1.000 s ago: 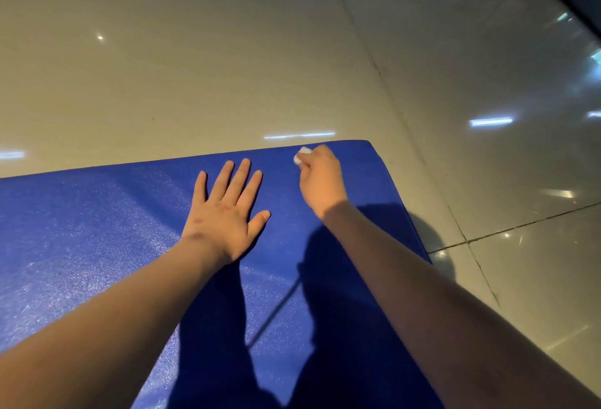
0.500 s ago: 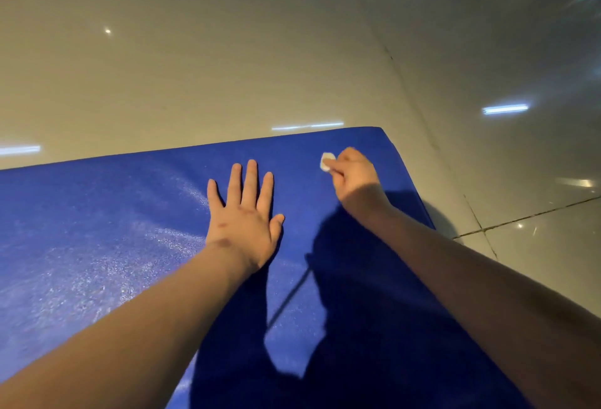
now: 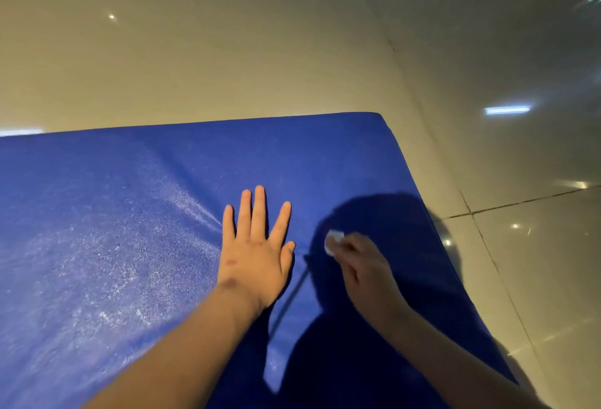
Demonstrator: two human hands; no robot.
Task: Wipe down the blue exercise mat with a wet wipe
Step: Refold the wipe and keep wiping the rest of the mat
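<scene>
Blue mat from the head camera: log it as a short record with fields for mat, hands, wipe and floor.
mat: blue exercise mat lies flat on the floor, far right corner in view
left hand: left hand flat on the mat, fingers straight
right hand: right hand pinches the wipe in a fingertip grip
wipe: small white wet wipe, right of the left thumb, apart from it
floor: glossy pale tiled floor, light reflections

— Where can we slide on the mat [image 3: 113,246]?
— Up to its far edge, and wide to the left.
— What blocks us?
— Our left hand [image 3: 257,255], flat on the mat, just beside our right hand [image 3: 364,275].
</scene>
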